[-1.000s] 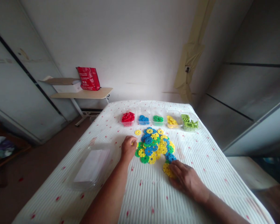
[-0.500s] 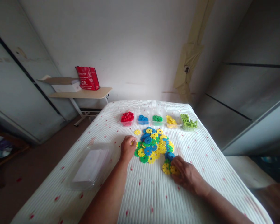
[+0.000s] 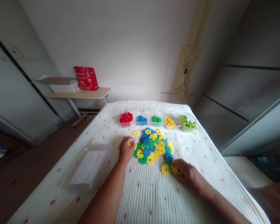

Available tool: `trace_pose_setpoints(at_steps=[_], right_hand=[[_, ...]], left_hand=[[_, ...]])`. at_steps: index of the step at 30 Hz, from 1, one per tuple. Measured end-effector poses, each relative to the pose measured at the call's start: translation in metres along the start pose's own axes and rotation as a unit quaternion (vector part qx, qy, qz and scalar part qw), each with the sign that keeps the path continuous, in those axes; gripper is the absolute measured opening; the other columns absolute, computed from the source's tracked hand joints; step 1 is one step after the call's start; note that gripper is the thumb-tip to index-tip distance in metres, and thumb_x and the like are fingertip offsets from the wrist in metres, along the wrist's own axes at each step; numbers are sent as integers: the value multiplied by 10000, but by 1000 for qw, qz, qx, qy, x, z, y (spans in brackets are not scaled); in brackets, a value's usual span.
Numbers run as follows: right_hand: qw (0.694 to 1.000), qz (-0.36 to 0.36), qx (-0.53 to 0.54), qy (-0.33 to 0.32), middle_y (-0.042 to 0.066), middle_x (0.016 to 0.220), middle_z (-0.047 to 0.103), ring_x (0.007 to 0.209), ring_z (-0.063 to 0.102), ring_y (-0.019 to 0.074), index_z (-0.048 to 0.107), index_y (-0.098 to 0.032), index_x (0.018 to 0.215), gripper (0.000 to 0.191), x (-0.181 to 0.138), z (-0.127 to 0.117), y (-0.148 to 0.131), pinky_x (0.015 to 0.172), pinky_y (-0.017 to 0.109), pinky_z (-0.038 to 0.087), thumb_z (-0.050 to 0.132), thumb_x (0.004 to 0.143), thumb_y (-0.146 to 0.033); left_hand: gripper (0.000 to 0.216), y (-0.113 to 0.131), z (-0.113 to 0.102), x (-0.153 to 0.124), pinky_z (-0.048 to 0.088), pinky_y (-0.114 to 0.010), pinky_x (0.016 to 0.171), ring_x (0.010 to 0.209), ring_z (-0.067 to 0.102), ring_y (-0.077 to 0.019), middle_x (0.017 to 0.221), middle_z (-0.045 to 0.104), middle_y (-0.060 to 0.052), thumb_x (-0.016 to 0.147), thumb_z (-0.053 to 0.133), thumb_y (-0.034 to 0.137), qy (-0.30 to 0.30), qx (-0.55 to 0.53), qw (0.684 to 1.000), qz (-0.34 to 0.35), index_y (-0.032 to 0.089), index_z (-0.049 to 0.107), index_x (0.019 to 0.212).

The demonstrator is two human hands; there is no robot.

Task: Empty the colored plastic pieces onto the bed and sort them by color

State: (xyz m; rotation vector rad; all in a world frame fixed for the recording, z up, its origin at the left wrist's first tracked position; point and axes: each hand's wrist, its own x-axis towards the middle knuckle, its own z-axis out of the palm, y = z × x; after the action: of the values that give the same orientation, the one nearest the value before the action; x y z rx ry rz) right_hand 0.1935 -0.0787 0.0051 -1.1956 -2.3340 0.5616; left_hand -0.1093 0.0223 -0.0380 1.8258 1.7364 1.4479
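Observation:
A heap of blue, green and yellow snowflake discs (image 3: 147, 151) lies on the patterned cloth. At its left edge, my left hand (image 3: 127, 149) is closed, fingertips pinched around a yellow snowflake disc (image 3: 132, 144) that shows only in part. My right hand (image 3: 189, 174) rests low at the heap's right side, its fingers apart over a yellow disc (image 3: 175, 169), which it partly covers. Beside those fingers lie another yellow disc (image 3: 165, 170) and a blue disc (image 3: 169, 157), with a bit of green between.
Behind the heap stand clear tubs of red pieces (image 3: 126, 118), blue discs (image 3: 142, 120), green discs (image 3: 156, 119), yellow pieces (image 3: 170, 121) and light green pieces (image 3: 188, 123). A clear lid or tray with white paper (image 3: 87, 167) lies left. A side table (image 3: 93, 93) holds a red bag (image 3: 86, 78).
The fingers of my right hand have loosened and spread a little over the yellow disc. My left hand stays at the heap's left edge. The whole view has shifted slightly.

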Motion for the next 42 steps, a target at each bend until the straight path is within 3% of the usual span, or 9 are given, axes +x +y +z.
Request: trace_pose_setpoints(at_steps=[10, 17, 22, 25, 27, 32, 34, 38, 42], right_hand=[[992, 48, 113, -40, 123, 1123, 614, 992, 606, 249, 598, -185, 1169, 396, 3, -11, 10, 852, 356, 510, 517, 845, -398], [981, 98, 165, 9, 115, 1033, 654, 914, 629, 230, 599, -158, 1141, 425, 4, -13, 16, 769, 314, 524, 487, 854, -450], [994, 22, 15, 104, 117, 1008, 639, 882, 624, 211, 606, -161, 1093, 354, 36, -32, 24, 772, 321, 514, 490, 855, -396], [977, 1, -86, 194, 129, 1045, 612, 917, 610, 222, 592, -153, 1110, 347, 79, -53, 36, 826, 357, 494, 473, 855, -357], [964, 7, -144, 222, 149, 1060, 607, 921, 603, 237, 587, -121, 1121, 358, 111, -67, 47, 834, 376, 487, 454, 849, -312], [946, 63, -260, 181, 162, 1219, 570, 1086, 530, 285, 534, -118, 1225, 431, 161, -77, 69, 917, 449, 420, 477, 805, -198], [943, 60, -273, 181, 146, 1232, 569, 1102, 522, 283, 557, -143, 1199, 410, 163, -69, 68, 920, 453, 416, 492, 799, -204], [966, 7, -204, 159, 90, 1061, 655, 953, 611, 195, 644, -170, 1037, 308, 152, -43, 57, 847, 319, 475, 422, 825, -161], [974, 81, -197, 71, 61, 1039, 678, 914, 638, 175, 655, -188, 1039, 300, 152, -19, 47, 832, 276, 478, 436, 836, -174]], left_hand=[[191, 3, -1, 1, 493, -282, 763, 794, 604, -153, 792, 624, -19, 667, 477, 75, -2, 4, 1000, -2, 194, 623, 701], [188, 0, 0, 0, 497, -277, 740, 786, 606, -156, 801, 621, -30, 676, 472, 78, -6, 0, 1000, -2, 187, 621, 710], [184, 0, 1, 0, 493, -287, 748, 778, 602, -157, 805, 614, -32, 679, 476, 84, -4, 4, 1000, -6, 185, 625, 715], [187, 1, 1, 1, 489, -284, 755, 779, 601, -154, 802, 616, -27, 670, 481, 79, -3, 8, 1000, -6, 190, 626, 706], [189, 1, 0, 1, 487, -287, 753, 780, 602, -156, 800, 621, -28, 668, 480, 75, -3, 12, 1000, -7, 189, 627, 702], [188, 2, -1, 2, 485, -287, 744, 776, 599, -155, 796, 625, -31, 676, 474, 74, -4, 15, 1000, -6, 181, 625, 707], [188, 2, 0, 2, 485, -283, 752, 777, 599, -150, 796, 621, -30, 677, 471, 72, -4, 13, 1000, -6, 180, 621, 710], [188, 2, 0, 2, 484, -285, 771, 786, 599, -149, 795, 618, -28, 680, 473, 73, -9, 13, 1000, -7, 183, 621, 711], [193, 3, -1, 2, 484, -289, 772, 789, 600, -153, 790, 617, -29, 673, 475, 68, -9, 15, 1000, -7, 186, 624, 704]])
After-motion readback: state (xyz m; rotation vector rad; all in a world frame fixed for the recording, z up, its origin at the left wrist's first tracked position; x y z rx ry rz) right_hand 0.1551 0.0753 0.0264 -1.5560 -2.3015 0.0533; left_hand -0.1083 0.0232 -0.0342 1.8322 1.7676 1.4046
